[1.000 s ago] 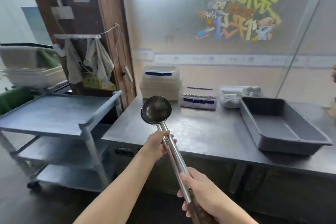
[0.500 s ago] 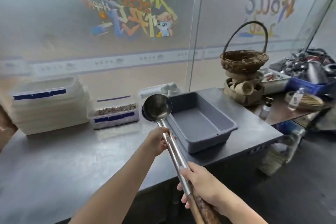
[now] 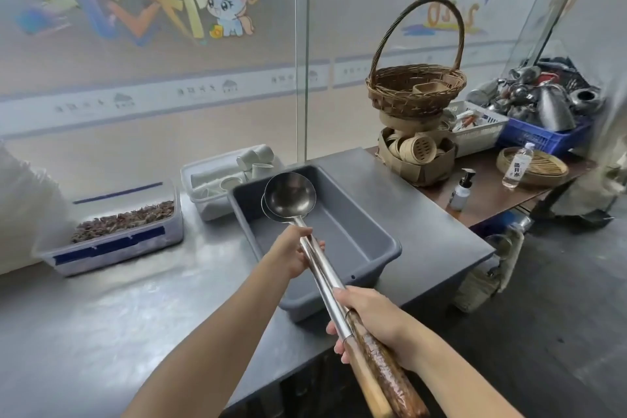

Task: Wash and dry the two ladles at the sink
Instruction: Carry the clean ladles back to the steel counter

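Observation:
Two long steel ladles (image 3: 289, 196) with wooden handles are held together, one stacked on the other, bowls facing up. My left hand (image 3: 296, 252) grips the two steel shafts just below the bowls. My right hand (image 3: 368, 317) grips them lower down, where the steel meets the wooden handles. The bowls hover above the left end of a grey plastic tub (image 3: 380, 248) on the steel counter (image 3: 135, 316). No sink is in view.
A clear box of dried bits (image 3: 115, 231) and a white tray of cups (image 3: 217, 180) stand at the back left. A wicker basket (image 3: 415, 88) on steamers, a pump bottle (image 3: 462, 190), a water bottle (image 3: 515, 166) and crates of metalware (image 3: 543, 102) crowd the brown table at right.
My view has swung further right along the counter. Both hands keep the same hold on the ladles, whose bowls now hang over the grey tub.

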### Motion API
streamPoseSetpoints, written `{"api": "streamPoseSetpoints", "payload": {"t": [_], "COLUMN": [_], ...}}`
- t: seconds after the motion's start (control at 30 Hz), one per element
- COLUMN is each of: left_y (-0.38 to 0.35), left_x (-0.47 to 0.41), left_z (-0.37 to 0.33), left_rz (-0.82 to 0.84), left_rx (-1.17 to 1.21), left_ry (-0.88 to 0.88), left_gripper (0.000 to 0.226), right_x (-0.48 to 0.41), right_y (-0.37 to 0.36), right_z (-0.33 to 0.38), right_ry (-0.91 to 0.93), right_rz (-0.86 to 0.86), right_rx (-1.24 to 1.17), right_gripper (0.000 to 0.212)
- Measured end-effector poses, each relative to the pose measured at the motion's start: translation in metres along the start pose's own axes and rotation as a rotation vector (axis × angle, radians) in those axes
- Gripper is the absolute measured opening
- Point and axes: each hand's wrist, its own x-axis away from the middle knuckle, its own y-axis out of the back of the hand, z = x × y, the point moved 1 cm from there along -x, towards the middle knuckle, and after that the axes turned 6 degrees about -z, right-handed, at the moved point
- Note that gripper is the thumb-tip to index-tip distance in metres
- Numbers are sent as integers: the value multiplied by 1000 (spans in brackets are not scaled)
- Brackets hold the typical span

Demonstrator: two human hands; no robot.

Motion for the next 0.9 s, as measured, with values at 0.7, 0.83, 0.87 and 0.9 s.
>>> {"api": "streamPoseSetpoints", "payload": {"t": [0.7,0.83,0.87,0.9], "left_y": [-42,-35,-34,-32], "left_x": [-236,-279,-288,-295], "left_z": [-26,-28,-28,-28], "left_rz": [-194,-219,-230,-228], "left_rx": [140,132,134,127], "left_ry": [219,257,267,276], "left_gripper": [15,14,14,14], "right_x": [-241,-283,-291,-298], "right_y": [82,82,82,82], "right_z": [59,61,61,60], "right_ry": [-176,-198,-201,-193], "right_rz": [43,39,27,16], "right_rx": [131,198,232,287], "right_gripper": [24,24,26,28]}}
